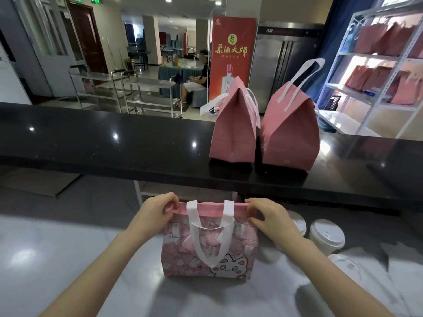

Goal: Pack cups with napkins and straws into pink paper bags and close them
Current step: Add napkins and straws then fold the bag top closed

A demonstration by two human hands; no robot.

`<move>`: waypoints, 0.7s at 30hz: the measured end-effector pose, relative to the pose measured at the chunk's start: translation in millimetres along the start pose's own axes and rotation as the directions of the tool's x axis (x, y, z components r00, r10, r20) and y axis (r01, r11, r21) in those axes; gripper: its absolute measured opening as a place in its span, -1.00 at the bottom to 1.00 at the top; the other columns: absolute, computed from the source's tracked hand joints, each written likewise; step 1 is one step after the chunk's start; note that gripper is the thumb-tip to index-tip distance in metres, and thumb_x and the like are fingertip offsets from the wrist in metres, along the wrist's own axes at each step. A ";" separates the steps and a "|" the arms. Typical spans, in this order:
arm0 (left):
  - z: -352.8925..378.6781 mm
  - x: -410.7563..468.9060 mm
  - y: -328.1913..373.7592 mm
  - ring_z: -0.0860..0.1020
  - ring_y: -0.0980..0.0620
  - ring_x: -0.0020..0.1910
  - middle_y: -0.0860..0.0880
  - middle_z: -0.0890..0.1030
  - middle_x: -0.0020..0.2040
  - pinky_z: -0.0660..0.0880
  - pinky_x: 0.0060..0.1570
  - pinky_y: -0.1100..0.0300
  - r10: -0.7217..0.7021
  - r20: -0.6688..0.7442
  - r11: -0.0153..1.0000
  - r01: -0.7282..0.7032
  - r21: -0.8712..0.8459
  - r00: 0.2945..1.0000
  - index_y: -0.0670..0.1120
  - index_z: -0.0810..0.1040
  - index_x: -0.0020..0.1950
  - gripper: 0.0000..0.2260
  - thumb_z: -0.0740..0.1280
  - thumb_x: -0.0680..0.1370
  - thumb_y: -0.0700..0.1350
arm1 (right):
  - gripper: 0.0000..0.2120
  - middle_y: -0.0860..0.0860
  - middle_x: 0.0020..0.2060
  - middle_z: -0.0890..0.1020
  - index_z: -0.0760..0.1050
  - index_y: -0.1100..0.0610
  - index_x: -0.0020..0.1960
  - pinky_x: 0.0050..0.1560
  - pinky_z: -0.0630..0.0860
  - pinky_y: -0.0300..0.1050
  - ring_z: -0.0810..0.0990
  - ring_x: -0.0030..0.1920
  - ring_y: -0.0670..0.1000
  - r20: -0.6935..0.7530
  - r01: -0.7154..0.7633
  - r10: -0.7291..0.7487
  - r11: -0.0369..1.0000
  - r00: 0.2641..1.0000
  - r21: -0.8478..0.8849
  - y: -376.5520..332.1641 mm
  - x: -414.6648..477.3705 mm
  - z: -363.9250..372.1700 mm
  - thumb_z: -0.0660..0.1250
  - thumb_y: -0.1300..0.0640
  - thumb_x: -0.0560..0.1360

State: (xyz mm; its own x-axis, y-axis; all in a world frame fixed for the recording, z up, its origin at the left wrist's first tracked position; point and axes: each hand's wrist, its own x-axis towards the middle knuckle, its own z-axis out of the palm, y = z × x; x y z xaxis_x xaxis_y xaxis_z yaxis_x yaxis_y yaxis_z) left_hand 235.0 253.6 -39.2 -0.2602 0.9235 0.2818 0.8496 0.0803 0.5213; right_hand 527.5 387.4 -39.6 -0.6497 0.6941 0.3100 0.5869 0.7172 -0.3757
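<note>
A person's left hand (155, 213) and right hand (267, 216) pinch the two ends of the folded top edge of a pink paper bag (206, 252), fingers curled over the fold. The bag stands upright on a pale table (68, 259), its long top edge running left to right and its cat-printed face toward the camera. A white handle (211, 245) droops down that face. Lidded white cups (327, 235) stand just right of it. Behind, on a raised black table (114, 143), two closed pink bags (233, 133) stand side by side.
</note>
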 end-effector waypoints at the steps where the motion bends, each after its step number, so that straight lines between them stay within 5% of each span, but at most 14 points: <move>1: -1.9 -0.5 0.5 0.53 0.15 -0.19 0.11 0.57 -0.15 0.51 -0.18 0.33 0.013 0.026 1.000 -0.013 -0.005 1.000 0.04 0.50 -0.12 -0.78 0.42 0.48 -0.27 | -0.84 -0.11 0.14 0.62 0.55 0.03 -0.12 0.16 0.47 -0.19 0.56 0.16 -0.08 0.003 0.009 -0.009 1.000 1.000 -0.018 0.5 -0.6 -0.8 0.48 0.20 0.37; 5: -7.6 -0.5 -1.2 0.57 0.20 -0.13 0.19 0.58 -0.13 0.50 -0.17 0.46 0.048 0.051 0.997 -0.045 -0.059 0.998 0.08 0.55 -0.08 -0.82 0.49 0.44 -0.13 | -0.91 -0.11 -0.06 0.67 0.54 0.03 -0.13 0.00 0.55 -0.07 0.60 -0.04 -0.11 -0.017 -0.006 0.005 1.000 1.000 -0.025 -1.5 1.6 -5.9 0.44 0.13 0.42; 8: -2.9 3.3 -1.8 0.57 0.21 -0.16 0.22 0.56 -0.17 0.51 -0.18 0.44 0.020 -0.003 0.999 -0.020 -0.042 1.000 0.18 0.45 -0.16 -0.73 0.47 0.47 -0.15 | -0.79 -0.11 -0.16 0.65 0.42 -0.01 -0.06 -0.12 0.55 -0.09 0.60 -0.14 -0.07 -0.005 -0.065 0.065 0.998 0.998 0.015 -8.0 7.1 -10.6 0.44 0.13 0.41; 16: 9.2 8.7 -3.8 0.54 0.29 -0.17 0.28 0.53 -0.19 0.39 -0.24 0.56 -0.014 -0.053 0.998 0.011 -0.063 0.999 0.19 0.46 -0.06 -0.71 0.47 0.47 -0.18 | -0.86 -0.06 -0.18 0.70 0.67 0.08 -0.08 -0.06 0.51 -0.24 0.64 -0.13 -0.07 0.031 -0.074 0.075 0.997 0.997 -0.012 -15.0 20.9 -14.7 0.40 0.25 0.42; 21: -4.8 10.6 -2.8 0.60 0.22 -0.07 0.24 0.60 -0.10 0.50 -0.22 0.49 0.002 0.085 0.989 0.010 -0.150 0.996 0.25 0.52 0.01 -0.69 0.44 0.47 -0.16 | -0.84 -0.07 -0.16 0.70 0.66 0.04 -0.06 -0.01 0.54 -0.18 0.64 -0.10 -0.07 0.123 -0.080 0.087 0.995 0.989 -0.061 -16.8 25.0 -23.5 0.42 0.22 0.39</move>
State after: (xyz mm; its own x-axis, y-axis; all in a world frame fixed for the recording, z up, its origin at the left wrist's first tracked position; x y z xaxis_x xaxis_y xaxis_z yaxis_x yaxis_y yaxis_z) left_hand 227.6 261.4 -33.7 -0.2180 0.9524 0.2133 0.7683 0.0328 0.6392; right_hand 512.7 394.2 -5.0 -0.6504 0.7412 0.1661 0.6657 0.6615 -0.3452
